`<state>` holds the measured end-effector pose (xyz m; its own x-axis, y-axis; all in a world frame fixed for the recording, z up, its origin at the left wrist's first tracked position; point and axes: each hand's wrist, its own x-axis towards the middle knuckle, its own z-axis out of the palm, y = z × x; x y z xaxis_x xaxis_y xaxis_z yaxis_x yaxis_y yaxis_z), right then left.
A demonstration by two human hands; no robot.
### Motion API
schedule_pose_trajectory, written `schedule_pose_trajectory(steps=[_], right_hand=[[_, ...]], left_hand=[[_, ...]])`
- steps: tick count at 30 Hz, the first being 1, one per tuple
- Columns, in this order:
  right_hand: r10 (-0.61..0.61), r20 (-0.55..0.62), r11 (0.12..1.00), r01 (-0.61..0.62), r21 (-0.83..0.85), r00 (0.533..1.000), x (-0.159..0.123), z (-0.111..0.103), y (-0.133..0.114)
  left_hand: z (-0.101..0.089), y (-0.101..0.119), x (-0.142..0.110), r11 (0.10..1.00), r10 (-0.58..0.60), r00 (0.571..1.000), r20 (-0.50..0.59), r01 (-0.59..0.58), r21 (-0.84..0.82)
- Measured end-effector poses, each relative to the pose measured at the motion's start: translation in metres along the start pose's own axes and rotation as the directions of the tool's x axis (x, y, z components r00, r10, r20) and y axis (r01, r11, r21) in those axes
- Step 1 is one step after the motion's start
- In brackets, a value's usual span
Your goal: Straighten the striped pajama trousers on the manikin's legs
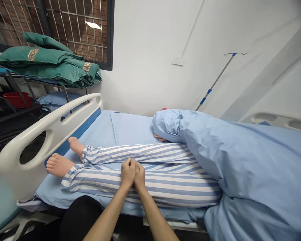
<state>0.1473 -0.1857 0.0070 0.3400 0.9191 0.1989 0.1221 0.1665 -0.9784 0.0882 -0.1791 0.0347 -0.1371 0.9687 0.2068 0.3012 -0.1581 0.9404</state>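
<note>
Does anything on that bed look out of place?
Just the blue quilt: it lies bunched toward the right and hangs over the near edge, leaving the striped trousers mostly uncovered. I see nothing spilled.

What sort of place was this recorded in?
Probably a hospital ward or a nursing training room: there is a hospital bed with a moulded footboard, an IV pole by the wall, and striped trousers on a figure whose feet look like a manikin's.

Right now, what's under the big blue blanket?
Striped trouser legs run under the blue blanket, and a few fingers poke out at its edge. The rest is covered.
</note>
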Motion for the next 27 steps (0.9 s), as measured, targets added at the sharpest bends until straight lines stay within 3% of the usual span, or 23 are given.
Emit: schedule_pose_trajectory(steps=[3,9,15,18,22,27], right_hand=[[0.035,-0.041,0.998,-0.033,0.055,0.999,0.001,-0.004,0.002],[0.039,-0.072,0.995,-0.032,0.091,0.997,0.004,-0.004,-0.003],[-0.125,0.034,0.949,0.130,-0.287,0.992,0.005,-0.025,-0.014],[-0.137,-0.001,0.930,0.128,-0.344,0.991,0.001,-0.029,-0.009],[-0.127,-0.068,0.939,0.098,-0.330,0.990,-0.003,-0.021,-0.001],[-0.097,-0.003,0.960,0.093,-0.264,0.995,-0.004,-0.019,-0.005]], left_hand=[[0.008,0.000,-0.008,0.999,-0.013,1.000,-0.021,0.012,-0.034],[0.011,-0.014,-0.010,0.992,0.013,1.000,0.003,-0.013,0.129],[0.013,-0.016,-0.012,0.968,0.064,0.996,0.064,-0.078,0.238],[0.015,-0.018,-0.013,0.955,0.080,0.994,0.074,-0.098,0.281],[0.013,-0.017,-0.010,0.978,0.047,0.996,0.082,-0.062,0.198],[0.016,0.002,-0.002,0.998,-0.059,0.997,0.041,0.060,-0.015]])
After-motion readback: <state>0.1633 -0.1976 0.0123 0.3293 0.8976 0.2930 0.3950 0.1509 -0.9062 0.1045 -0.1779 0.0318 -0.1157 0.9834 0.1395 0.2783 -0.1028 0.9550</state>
